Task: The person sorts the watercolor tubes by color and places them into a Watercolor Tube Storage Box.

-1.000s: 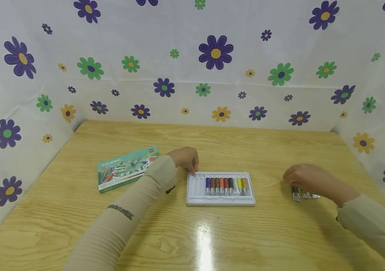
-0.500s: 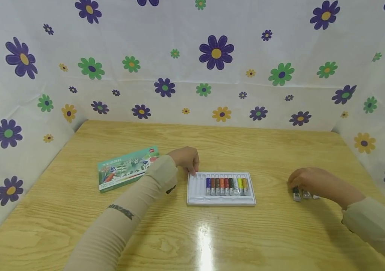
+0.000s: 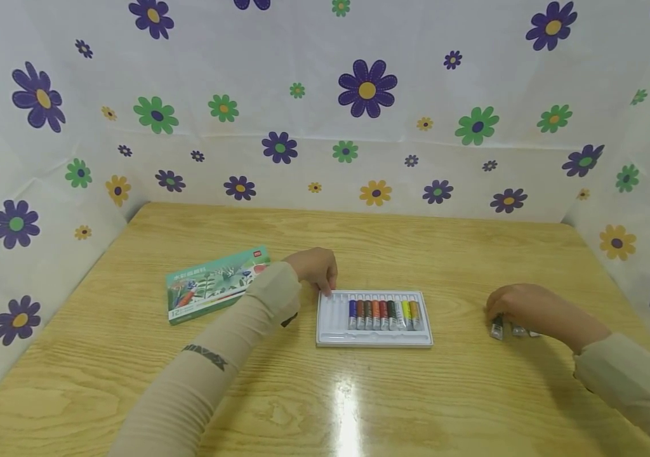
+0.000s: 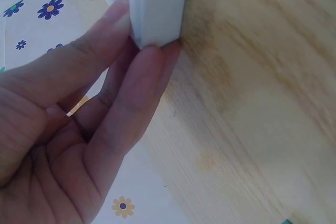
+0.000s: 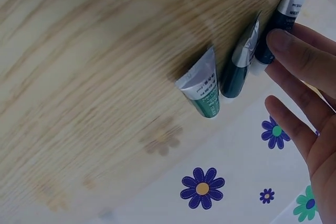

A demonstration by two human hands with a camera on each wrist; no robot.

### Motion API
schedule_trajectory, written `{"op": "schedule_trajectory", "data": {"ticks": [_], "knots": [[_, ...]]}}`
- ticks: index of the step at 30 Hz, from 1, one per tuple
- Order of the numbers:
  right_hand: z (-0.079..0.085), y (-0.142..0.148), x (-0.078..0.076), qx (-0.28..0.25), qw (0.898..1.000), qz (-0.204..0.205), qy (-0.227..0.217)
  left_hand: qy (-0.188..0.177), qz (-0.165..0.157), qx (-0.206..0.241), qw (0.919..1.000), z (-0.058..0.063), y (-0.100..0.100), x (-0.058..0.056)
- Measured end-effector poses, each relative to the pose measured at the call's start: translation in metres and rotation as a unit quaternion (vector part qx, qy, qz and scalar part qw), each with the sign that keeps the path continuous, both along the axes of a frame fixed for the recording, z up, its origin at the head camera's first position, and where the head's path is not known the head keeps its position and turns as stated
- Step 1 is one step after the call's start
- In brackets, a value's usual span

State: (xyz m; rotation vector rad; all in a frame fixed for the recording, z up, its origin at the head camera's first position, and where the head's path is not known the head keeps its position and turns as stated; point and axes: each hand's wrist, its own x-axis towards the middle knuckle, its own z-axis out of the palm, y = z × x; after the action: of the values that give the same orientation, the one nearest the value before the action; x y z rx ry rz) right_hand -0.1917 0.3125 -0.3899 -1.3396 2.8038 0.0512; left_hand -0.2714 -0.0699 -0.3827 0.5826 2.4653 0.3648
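Note:
At the far left corner of a white plastic tray (image 3: 374, 344), my left hand (image 3: 313, 266) pinches the rim. In the left wrist view the thumb lies on one side of the tray's edge (image 4: 160, 9) and the fingers on the other. Several coloured paint tubes (image 3: 383, 314) lie side by side in the tray's middle and right slots. To the right, my right hand (image 3: 522, 311) pinches a dark-banded paint tube (image 5: 293, 2) between thumb and fingers. Beside it on the table lie a teal paint tube (image 5: 239, 69) and a green paint tube (image 5: 206, 87).
A green paint box (image 3: 211, 285) with a plant picture lies on the wooden table (image 3: 279, 393), left of the tray and partly behind my left sleeve (image 3: 233, 336). Flower-patterned cloth (image 3: 302, 114) stands around the back and sides of the table.
My right hand has shifted slightly right and its fingers have come onto the dark-banded tube, which now lies at more of a slant. The left hand keeps its grip on the tray.

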Motion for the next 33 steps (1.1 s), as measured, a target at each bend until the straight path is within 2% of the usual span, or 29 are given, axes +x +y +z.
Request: {"op": "schedule_trajectory", "data": {"ticks": [10,17,21,26,30,33], "knots": [[-0.003,-0.001,-0.001,-0.004,1.0,-0.015,-0.01,-0.008,0.007,0.0,0.9999,0.0,0.002,0.0],[-0.003,-0.002,-0.002,-0.027,0.999,0.022,-0.009,-0.008,0.009,-0.004,0.9999,0.001,0.003,0.0],[0.0,-0.007,-0.003,-0.022,0.999,0.024,-0.006,-0.012,0.011,0.002,0.9999,0.002,0.002,0.0],[0.008,-0.027,-0.009,-0.025,0.999,0.025,0.011,-0.013,0.013,0.008,0.9998,0.002,0.0,0.0],[0.02,-0.054,-0.016,-0.022,0.998,0.037,0.036,-0.013,0.012,0.01,0.9998,0.003,-0.001,0.0],[0.029,-0.079,-0.02,-0.02,0.996,0.062,0.056,-0.014,0.014,0.012,0.9997,0.004,-0.002,0.001]]}}
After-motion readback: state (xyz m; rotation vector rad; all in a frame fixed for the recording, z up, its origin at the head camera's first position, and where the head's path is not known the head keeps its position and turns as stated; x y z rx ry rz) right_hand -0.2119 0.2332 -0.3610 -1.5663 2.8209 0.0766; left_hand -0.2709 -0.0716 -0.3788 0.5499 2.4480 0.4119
